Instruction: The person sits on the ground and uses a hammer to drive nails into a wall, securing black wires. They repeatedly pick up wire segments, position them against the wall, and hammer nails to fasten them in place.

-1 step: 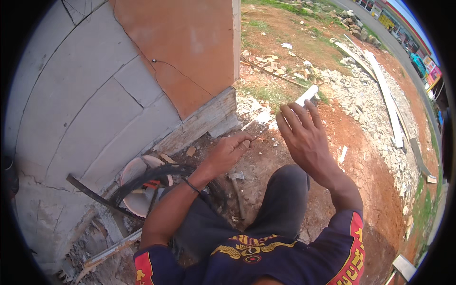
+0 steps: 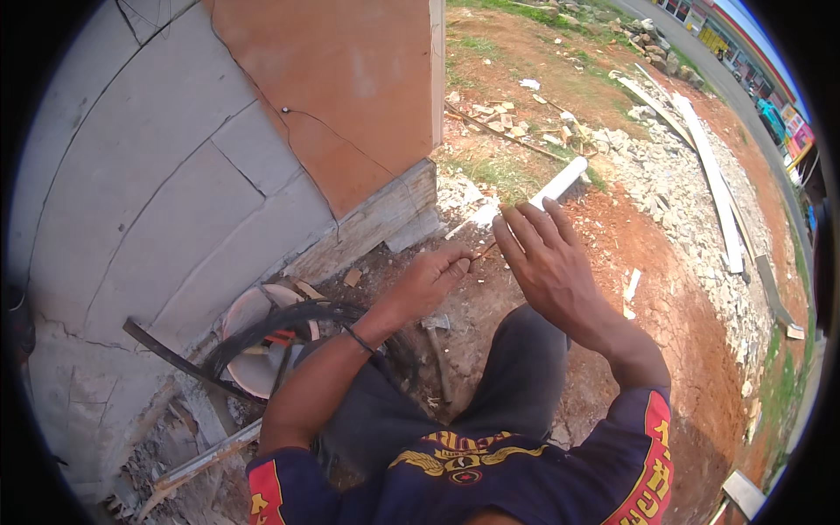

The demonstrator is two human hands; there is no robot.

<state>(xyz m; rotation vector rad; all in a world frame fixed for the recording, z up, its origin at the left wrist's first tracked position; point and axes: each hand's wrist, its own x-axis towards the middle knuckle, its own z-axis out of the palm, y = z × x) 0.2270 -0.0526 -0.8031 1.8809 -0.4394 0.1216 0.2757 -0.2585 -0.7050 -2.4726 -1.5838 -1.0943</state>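
My left hand (image 2: 433, 278) is closed, its thumb and forefinger pinching a thin, dark reddish-brown wire-like piece (image 2: 486, 251). That piece runs from the pinch toward the fingers of my right hand (image 2: 551, 267). The right hand is held back-up with its fingers stretched out and slightly apart; its thumb and palm are hidden, so contact with the thin piece cannot be made out. On the dirt below the hands lies a hatchet-like hammer (image 2: 437, 354). A thick black hose (image 2: 289, 319) curves over a pale round bucket (image 2: 241, 319) beside my left forearm.
A cracked, grey plastered wall (image 2: 175, 166) with an orange panel (image 2: 350, 96) rises on the left. Beyond my right hand lies a white pipe (image 2: 560, 182). Rubble (image 2: 669, 188) and a long white board (image 2: 710, 184) lie to the right. A wooden strip (image 2: 206, 459) sits lower left.
My right hand has moved slightly down and to the left, with more of the white pipe showing behind it. My left hand has shifted slightly right, still pinching the thin piece.
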